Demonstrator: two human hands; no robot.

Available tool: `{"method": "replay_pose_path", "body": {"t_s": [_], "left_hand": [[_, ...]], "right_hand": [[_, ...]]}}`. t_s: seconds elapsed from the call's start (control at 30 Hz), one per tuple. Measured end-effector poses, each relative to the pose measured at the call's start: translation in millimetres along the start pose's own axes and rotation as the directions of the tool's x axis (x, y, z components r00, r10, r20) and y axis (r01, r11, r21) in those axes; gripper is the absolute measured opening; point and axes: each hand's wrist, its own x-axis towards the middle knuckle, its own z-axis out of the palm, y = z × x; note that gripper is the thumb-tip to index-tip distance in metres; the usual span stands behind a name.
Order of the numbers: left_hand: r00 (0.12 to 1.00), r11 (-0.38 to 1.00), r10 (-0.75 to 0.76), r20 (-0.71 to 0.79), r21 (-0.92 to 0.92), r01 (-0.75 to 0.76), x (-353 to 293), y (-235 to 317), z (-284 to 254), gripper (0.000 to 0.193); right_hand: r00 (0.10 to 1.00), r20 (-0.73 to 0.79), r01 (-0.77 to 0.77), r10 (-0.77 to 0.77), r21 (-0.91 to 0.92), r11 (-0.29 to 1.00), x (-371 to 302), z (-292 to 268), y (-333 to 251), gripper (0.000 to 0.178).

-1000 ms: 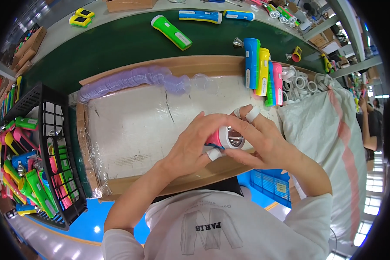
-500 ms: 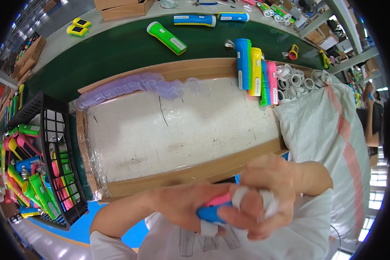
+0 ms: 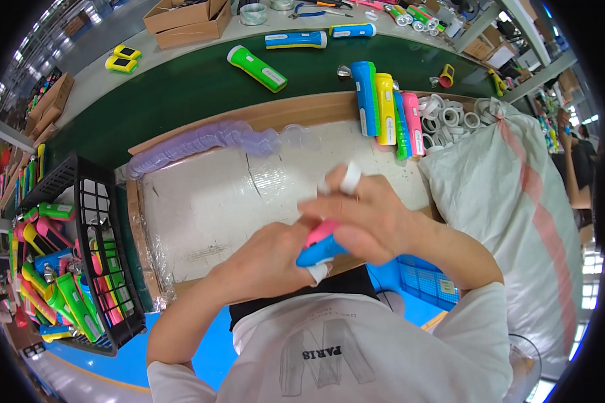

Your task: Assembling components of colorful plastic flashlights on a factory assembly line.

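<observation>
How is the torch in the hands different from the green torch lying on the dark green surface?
Colour: the pink-and-blue torch shows pink and blue, while the green torch is mostly green.
Place: the pink-and-blue torch is in the left hand; the green torch lies on the dark green surface.
View: fingers partly hide the pink-and-blue torch; the green torch shows whole.
Both are brightly coloured.

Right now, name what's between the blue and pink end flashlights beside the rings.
In the head view, a yellow flashlight and a blue-and-green one.
</observation>
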Motion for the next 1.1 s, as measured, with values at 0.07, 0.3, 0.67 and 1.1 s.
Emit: {"method": "replay_pose_path", "body": {"t_s": [0.07,0.3,0.67,1.1], "left_hand": [[0.994,0.988,-0.048,0.094,0.152,0.033,-6,7,-1,0.044],[0.853,0.652,0.316,-0.416,0.748,0.124,12,-15,14,0.046],[0.931,0.444,0.042,0.363,-0.842,0.308,0,-40,-2,0.044],[0.986,0.751,-0.161,-0.051,-0.654,0.089,11,-63,1,0.055]], "right_hand": [[0.995,0.098,0.039,-0.034,-0.051,0.998,-8,-4,-18,0.042],[0.843,-0.220,-0.474,0.491,0.128,0.871,-5,23,-7,0.029],[0.993,0.054,-0.115,0.102,0.454,0.884,15,4,6,0.052],[0.911,0.159,-0.398,0.379,0.578,0.713,14,29,29,0.037]]}}
